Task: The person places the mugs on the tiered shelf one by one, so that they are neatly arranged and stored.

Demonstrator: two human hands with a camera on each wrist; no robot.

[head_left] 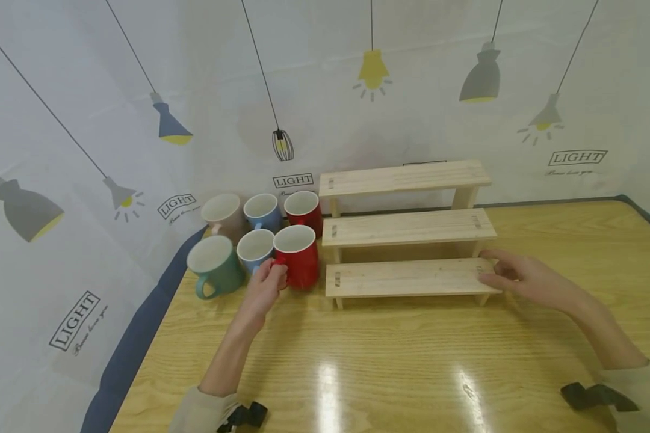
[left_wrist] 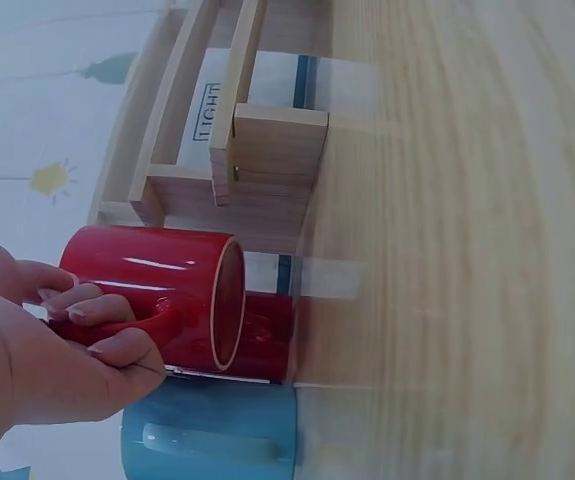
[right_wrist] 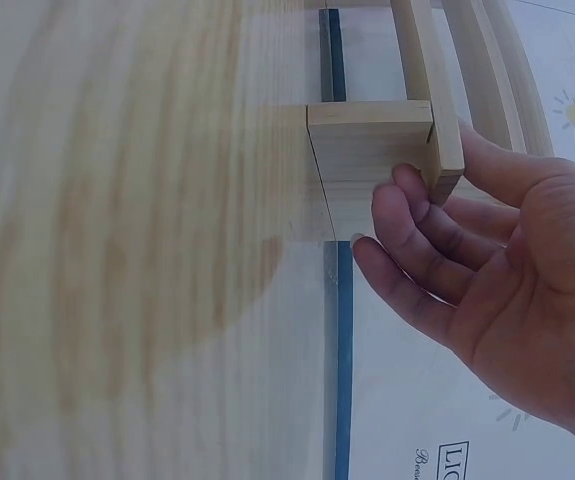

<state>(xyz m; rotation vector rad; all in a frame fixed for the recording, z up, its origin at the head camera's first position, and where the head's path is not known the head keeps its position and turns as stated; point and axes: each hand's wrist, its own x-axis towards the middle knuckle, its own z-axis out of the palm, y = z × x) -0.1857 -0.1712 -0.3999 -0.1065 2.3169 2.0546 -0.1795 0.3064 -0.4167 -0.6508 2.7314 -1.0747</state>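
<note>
My left hand [head_left: 265, 290] grips the handle of a red mug [head_left: 303, 264], fingers curled through it. The left wrist view shows the mug's base raised off the tabletop, with a second red mug [left_wrist: 272, 335] behind it. Just right of the held mug stands a three-step wooden rack [head_left: 406, 278]. At the right end of its lowest step, my right hand [head_left: 531, 279] pinches the board, thumb on top and curled fingers at the end and underneath, as the right wrist view [right_wrist: 507, 245] shows.
Left of the held mug stand two blue mugs [head_left: 263, 210], a pale pink mug [head_left: 229, 219] and a green mug [head_left: 219, 270], close together. The wooden table [head_left: 401, 367] meets a white lamp-print cloth [head_left: 325, 72] behind and at the left.
</note>
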